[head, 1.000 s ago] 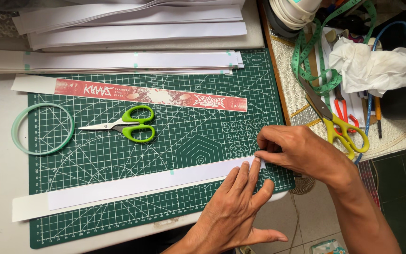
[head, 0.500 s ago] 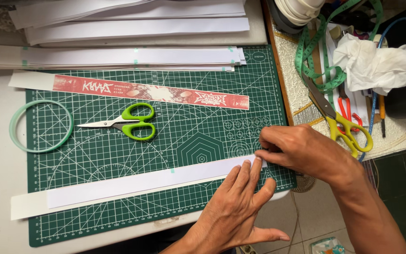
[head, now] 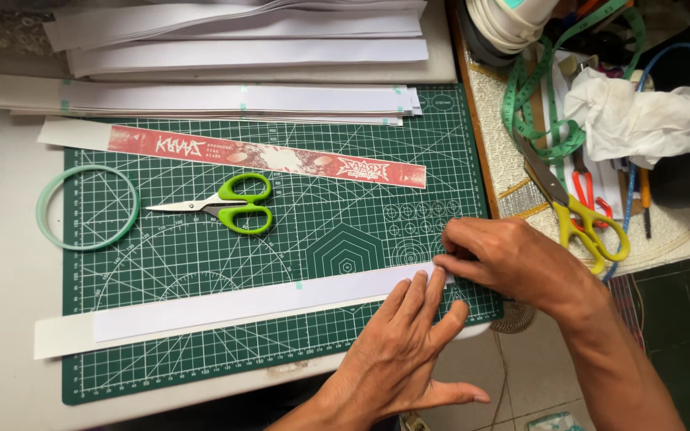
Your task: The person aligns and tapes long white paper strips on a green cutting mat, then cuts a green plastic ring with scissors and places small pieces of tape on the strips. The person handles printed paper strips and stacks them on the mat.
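Both hands (head: 449, 295) still on white paper strip's (head: 225, 307) right end.

— Where is the left hand (head: 405, 351)?
— Flat, palm down, fingers together and pointing up and right, tips on the white paper strip (head: 225, 307).
— And the right hand (head: 505, 259)?
— At the strip's right end, knuckles up, fingers curled, fingertips pinching its edge; forearm runs down and right.
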The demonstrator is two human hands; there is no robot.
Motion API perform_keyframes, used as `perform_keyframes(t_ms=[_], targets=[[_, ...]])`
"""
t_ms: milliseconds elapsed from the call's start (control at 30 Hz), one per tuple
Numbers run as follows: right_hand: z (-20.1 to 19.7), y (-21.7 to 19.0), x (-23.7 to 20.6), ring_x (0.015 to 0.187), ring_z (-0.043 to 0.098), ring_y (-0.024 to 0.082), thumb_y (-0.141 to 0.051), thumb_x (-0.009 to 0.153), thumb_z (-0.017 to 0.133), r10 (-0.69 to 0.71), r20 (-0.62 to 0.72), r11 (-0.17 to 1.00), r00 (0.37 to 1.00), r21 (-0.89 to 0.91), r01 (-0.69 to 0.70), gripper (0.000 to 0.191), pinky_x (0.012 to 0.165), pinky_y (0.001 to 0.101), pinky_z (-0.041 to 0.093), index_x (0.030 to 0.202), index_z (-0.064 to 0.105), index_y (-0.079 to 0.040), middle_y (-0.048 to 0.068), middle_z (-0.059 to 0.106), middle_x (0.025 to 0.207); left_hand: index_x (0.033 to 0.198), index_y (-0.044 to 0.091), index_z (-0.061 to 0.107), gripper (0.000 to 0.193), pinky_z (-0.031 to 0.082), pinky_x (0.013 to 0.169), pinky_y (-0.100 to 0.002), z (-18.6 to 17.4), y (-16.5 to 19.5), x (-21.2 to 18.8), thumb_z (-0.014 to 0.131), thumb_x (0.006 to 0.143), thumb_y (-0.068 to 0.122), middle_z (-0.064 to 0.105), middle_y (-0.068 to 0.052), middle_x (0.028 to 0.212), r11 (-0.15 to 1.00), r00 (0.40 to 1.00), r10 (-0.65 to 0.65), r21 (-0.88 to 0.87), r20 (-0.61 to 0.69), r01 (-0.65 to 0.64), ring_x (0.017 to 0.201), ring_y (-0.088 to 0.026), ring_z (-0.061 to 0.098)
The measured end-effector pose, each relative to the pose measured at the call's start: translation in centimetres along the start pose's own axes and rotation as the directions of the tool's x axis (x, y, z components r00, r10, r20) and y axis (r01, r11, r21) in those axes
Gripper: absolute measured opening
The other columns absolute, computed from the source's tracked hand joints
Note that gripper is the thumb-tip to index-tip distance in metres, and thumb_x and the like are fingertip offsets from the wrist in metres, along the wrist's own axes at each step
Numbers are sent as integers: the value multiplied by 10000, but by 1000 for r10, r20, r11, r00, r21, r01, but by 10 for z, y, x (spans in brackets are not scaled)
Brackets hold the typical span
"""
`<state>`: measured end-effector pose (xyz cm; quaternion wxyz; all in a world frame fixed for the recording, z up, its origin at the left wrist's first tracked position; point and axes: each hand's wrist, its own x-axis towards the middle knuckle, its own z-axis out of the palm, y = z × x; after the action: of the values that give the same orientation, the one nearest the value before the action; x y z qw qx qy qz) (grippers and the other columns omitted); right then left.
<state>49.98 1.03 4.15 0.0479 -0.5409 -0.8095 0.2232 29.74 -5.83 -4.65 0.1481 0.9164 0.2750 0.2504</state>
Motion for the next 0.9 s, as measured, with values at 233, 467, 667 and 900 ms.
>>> perform_keyframes(t_ms=[233, 467, 667, 900], targets=[[15, 0, -45, 896, 769, 258, -79, 834, 737, 11, -287, 1000, 958, 26, -4, 265, 757, 338, 605, 1095, 704, -45, 105, 760, 1014, 1321, -19, 558, 1018, 411, 1190, -449, -5, -3, 2, 394, 871, 880, 540, -356, 1441, 1000, 998, 5, -3, -66, -5, 1333, -454, 550], [51, -7, -70, 1074, 679, 303, -103, 759, 763, -51, -331, 981, 942, -191, -14, 380, 924, 426, 537, 1136, 724, -74, 103, 699, 1158, 1337, -52, 546, 978, 427, 1187, -477, -9, -6, 3, 504, 884, 814, 573, -327, 1348, 975, 997, -35, -220, -75, 18, 1291, -452, 565], [54, -9, -67, 1111, 655, 302, -131, 771, 748, -7, -358, 978, 934, -197, -68, 387, 942, 426, 525, 1155, 714, -101, 90, 677, 1184, 1355, -14, 549, 898, 435, 1181, -480, -13, -4, 7, 570, 893, 756, 592, -278, 1289, 971, 991, -53, -239, -123, 22, 1314, -456, 558], [76, 37, -81, 1095, 649, 288, -125, 791, 712, 38, -367, 960, 930, -245, -136, 388, 958, 416, 521, 1179, 703, -137, 52, 674, 1184, 1371, 4, 522, 716, 470, 1129, -404, -10, -13, -6, 617, 981, 596, 606, -199, 1260, 910, 982, -30, -412, -184, -49, 1201, -357, 577]])
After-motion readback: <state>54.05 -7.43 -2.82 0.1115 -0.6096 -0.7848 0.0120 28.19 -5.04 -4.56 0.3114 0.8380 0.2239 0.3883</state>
